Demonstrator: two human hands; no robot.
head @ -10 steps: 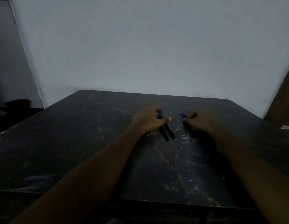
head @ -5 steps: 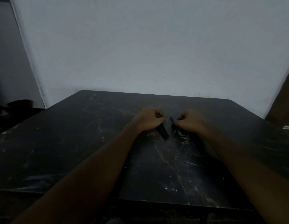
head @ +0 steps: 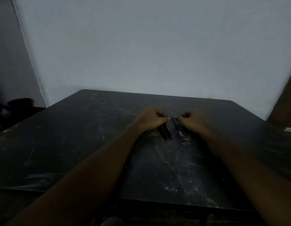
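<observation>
Both hands rest on a dark scratched table [head: 79, 144] in dim light. My left hand [head: 150, 119] is curled around the far ends of two dark pens [head: 165, 132] that lie side by side, their near ends pointing toward me. My right hand [head: 192, 121] is curled beside a blue pen [head: 177, 127] and its fingertips pinch the pen's far end. The blue pen lies on the table about a finger's width right of the dark pair. The room is too dark to make out pen caps or tips.
A pale wall [head: 157, 54] rises just behind the table's far edge. A small white object [head: 289, 129] lies at the right edge. Dark shapes [head: 19, 102] sit past the table's left side. The table's front edge [head: 174, 203] is close to me.
My right hand moved left toward my left hand with the blue pen, then drew slightly apart. The dark pens stayed under my left hand, which barely shifted.
</observation>
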